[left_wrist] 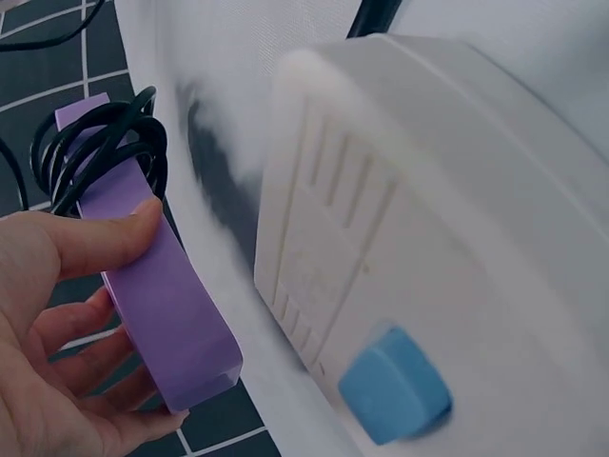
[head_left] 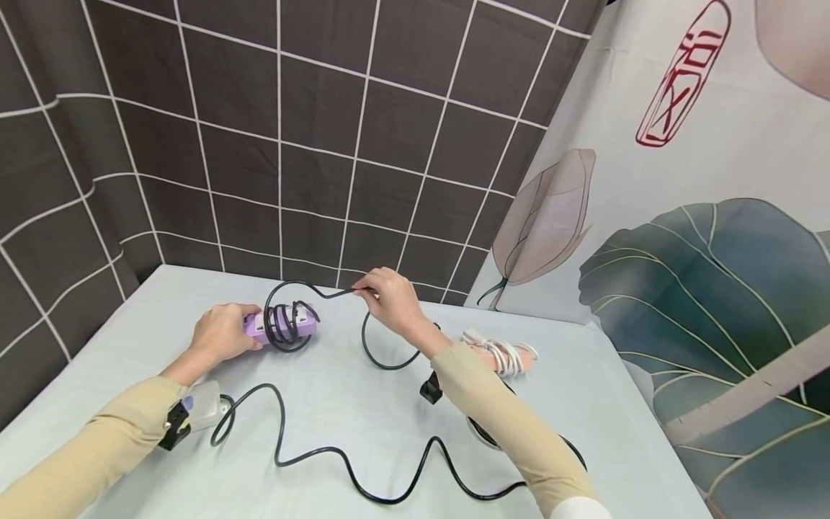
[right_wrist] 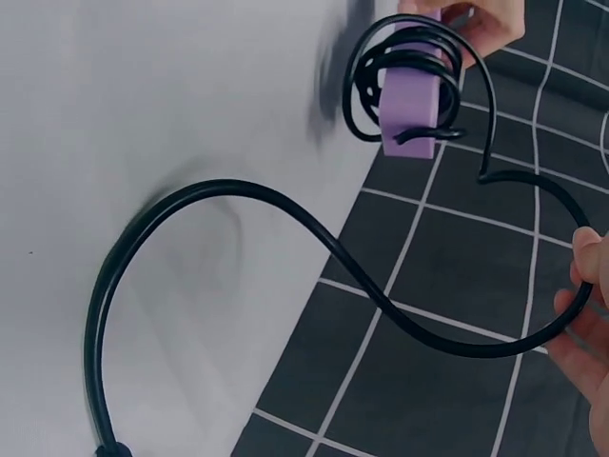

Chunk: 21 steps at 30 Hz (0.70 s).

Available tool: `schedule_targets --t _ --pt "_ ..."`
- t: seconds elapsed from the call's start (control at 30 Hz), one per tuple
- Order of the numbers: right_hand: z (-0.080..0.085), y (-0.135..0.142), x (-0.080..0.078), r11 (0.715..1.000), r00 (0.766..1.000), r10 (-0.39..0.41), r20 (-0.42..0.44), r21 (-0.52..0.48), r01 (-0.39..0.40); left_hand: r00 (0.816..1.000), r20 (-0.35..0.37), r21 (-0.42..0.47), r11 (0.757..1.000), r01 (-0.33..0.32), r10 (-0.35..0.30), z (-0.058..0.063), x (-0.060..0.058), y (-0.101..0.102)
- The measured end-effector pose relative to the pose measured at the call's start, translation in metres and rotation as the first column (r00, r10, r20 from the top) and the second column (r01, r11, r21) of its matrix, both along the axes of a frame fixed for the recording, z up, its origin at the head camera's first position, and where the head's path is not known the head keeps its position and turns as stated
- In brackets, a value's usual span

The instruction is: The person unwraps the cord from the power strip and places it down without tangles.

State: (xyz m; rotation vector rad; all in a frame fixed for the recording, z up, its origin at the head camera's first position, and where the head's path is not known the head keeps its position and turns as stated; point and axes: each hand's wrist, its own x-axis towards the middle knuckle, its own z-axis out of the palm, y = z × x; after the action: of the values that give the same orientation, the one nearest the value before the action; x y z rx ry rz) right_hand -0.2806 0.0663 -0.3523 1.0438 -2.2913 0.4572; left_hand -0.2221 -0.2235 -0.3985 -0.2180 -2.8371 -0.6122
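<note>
My left hand (head_left: 219, 333) grips one end of a purple power strip (left_wrist: 176, 300), thumb on one side and fingers on the other. Several loose turns of black cord (left_wrist: 105, 143) are wound round the strip's other end. To the right, my raised right hand (head_left: 394, 306) pinches the same black cord between thumb and fingers, as the right wrist view also shows. From the strip the cord runs in a curve up to that hand. Beyond the pinch it hangs in a loop (right_wrist: 224, 186) towards the table. A black plug (head_left: 431, 389) lies near the right forearm.
A white box-like device (left_wrist: 400, 209) with a blue button sits beside the left wrist. Its black cable (head_left: 337, 450) snakes across the front of the table (head_left: 324, 411). Partly behind the right forearm lies an orange power strip (head_left: 524, 359) wrapped in white cord. A dark checked cloth (head_left: 324, 173) hangs behind.
</note>
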Motion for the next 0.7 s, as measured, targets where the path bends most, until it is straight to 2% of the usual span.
schedule_targets --t 0.33,0.7 --pt "0.001 0.009 0.013 0.999 0.999 0.03 -0.044 -0.016 -0.03 1.0 -0.003 0.029 0.999 -0.019 0.019 -0.002 -0.002 -0.006" --pt "-0.001 0.02 0.025 0.996 0.993 0.081 -0.082 -0.027 -0.083 1.0 0.007 0.032 0.999 -0.029 0.029 0.004 0.001 -0.007"
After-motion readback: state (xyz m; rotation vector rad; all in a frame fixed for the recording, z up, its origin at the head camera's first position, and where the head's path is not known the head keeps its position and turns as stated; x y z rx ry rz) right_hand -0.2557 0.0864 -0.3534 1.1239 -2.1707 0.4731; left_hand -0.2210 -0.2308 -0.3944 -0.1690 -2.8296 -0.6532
